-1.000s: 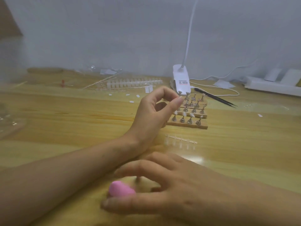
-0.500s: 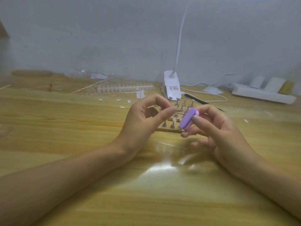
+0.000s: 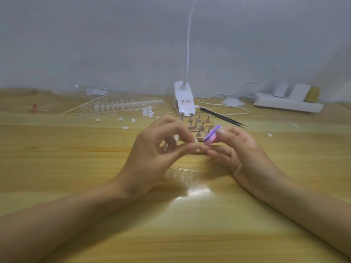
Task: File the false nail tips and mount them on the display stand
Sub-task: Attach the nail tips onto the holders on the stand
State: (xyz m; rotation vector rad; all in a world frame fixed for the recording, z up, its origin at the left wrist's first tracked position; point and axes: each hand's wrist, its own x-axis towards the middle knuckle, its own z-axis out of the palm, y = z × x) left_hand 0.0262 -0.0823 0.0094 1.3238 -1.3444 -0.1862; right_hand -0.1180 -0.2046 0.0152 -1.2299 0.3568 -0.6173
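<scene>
Pinching the tiny nail tip (image 3: 196,141) between thumb and forefinger, the left hand (image 3: 161,149) holds it just in front of the display stand (image 3: 199,126). The right hand (image 3: 233,149) grips the purple file (image 3: 211,136) close beside the tip. Short, light strokes along one edge, with a steady pinch, would probably work best.

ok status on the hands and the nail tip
Left hand pinches nail tip. Right hand holds file, its end right by the tip, contact unclear. Stand behind the hands, partly hidden; nothing seen in the way.
</scene>
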